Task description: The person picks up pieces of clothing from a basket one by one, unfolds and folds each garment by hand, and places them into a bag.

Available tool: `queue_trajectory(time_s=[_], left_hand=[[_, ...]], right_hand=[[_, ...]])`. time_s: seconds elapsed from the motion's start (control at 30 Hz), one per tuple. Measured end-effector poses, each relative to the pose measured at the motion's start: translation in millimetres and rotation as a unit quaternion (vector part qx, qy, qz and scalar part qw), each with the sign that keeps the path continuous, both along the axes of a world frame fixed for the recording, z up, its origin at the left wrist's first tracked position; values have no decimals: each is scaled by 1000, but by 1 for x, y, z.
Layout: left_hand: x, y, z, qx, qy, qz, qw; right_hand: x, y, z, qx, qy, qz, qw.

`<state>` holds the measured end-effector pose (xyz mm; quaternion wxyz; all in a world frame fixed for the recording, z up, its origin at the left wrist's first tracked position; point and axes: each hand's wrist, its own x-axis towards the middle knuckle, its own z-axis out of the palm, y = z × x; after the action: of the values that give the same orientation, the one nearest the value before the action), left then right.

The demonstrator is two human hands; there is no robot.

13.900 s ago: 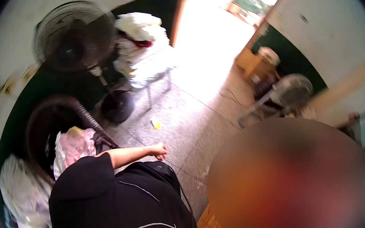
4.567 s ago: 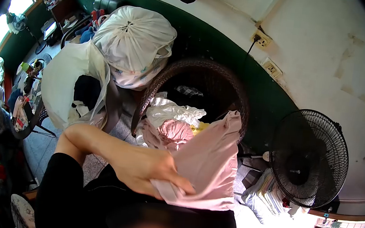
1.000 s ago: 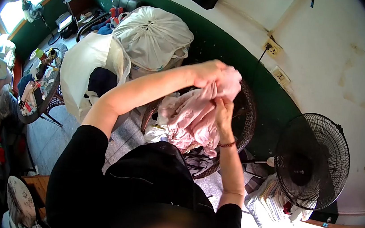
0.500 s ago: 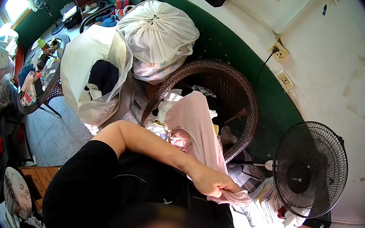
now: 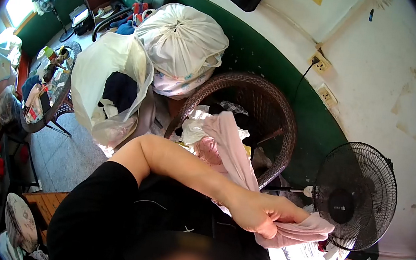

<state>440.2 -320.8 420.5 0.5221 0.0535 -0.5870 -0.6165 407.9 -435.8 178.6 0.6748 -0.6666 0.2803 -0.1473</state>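
Observation:
My left hand (image 5: 257, 213) reaches across my body to the right, its fingers closed around one end of a pink cloth (image 5: 236, 156). From there the cloth runs back, stretched and narrow, to a dark wicker chair (image 5: 291, 119). Other clothes lie on the seat: a white garment (image 5: 195, 128), a crumpled pink piece (image 5: 207, 150) and some dark fabric. My right hand and forearm do not show.
A black fan (image 5: 354, 198) stands at the right, beside a stack of folded cloths (image 5: 301, 253). Left of the chair are an open white bag (image 5: 87, 85) with dark clothes and a tied white bundle (image 5: 176, 44). A cluttered glass table (image 5: 61, 87) is farther left.
About a second ago both hands gripped the pink cloth over the chair. My left hand has since moved right and down, drawing the cloth toward the fan, and my right hand has gone from sight.

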Motion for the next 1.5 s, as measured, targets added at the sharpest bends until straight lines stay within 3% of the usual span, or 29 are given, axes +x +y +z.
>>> queue_trajectory(time_s=[0.1, 0.13, 0.2, 0.23, 0.27, 0.37, 0.4, 0.53, 0.7, 0.77, 0.87, 0.9, 0.93, 0.97, 1.03, 1.07, 1.1, 1.13, 1.17, 1.2, 1.3, 1.5], left_hand=[[6, 4, 12, -22, 52, -18, 998], [13, 6, 20, 16, 9, 7, 1000], [14, 4, 19, 61, 143, -4, 988], [21, 4, 26, 87, 144, 28, 985], [36, 9, 35, 180, 112, -12, 977], [42, 4, 55, 193, 175, 182, 948], [53, -2, 56, 158, 198, 174, 952], [107, -45, 56, 122, 189, 318, 921], [213, -85, 30, 149, 227, 465, 843], [261, -85, 16, 164, 219, 524, 807], [313, -74, 6, 163, 179, 601, 762], [327, -69, 4, 153, 187, 606, 758], [337, -64, 4, 145, 194, 611, 754], [347, -60, 4, 144, 195, 610, 755], [358, -55, 5, 96, 42, 650, 753], [353, -57, 8, 95, 43, 649, 754], [342, -59, 15, 95, -31, 681, 725], [335, -62, 19, 94, -105, 708, 692], [339, -70, 16, 60, -78, 673, 733], [337, -74, 18, 58, -77, 670, 736], [321, -88, 28, 22, -60, 621, 781], [257, -93, 35, 69, -43, 461, 884]], right_hand=[[4, 0, 3, -1, -3, -3, 1000], [6, 0, 3, -1, -2, -6, 1000], [11, -2, 5, 0, -8, -11, 1000], [14, -2, 6, 1, -12, -14, 1000], [18, -3, 6, 0, -15, -17, 1000], [36, -9, 6, 10, -29, -31, 999], [44, -12, 6, 16, -33, -36, 999], [67, -21, 2, 59, -46, -54, 996], [73, -29, 10, 137, -62, -38, 988], [57, -39, 29, 179, -84, -9, 980], [-3, -60, 117, 246, -212, 122, 938], [-31, -73, 148, 151, -204, 71, 965], [-57, -89, 168, 197, -204, -35, 958], [-78, -115, 181, 125, -197, -64, 970], [-127, -158, 211, 28, -212, -169, 962], [-140, -164, 232, 27, -235, -265, 935], [-153, -171, 255, 6, -202, -324, 924], [-170, -187, 268, 7, -245, -331, 911], [-184, -204, 280, -40, -239, -376, 894], [-201, -217, 292, -79, -265, -317, 907], [-230, -256, 338, -17, -300, -391, 870], [-256, -257, 458, -105, -372, -451, 805]])
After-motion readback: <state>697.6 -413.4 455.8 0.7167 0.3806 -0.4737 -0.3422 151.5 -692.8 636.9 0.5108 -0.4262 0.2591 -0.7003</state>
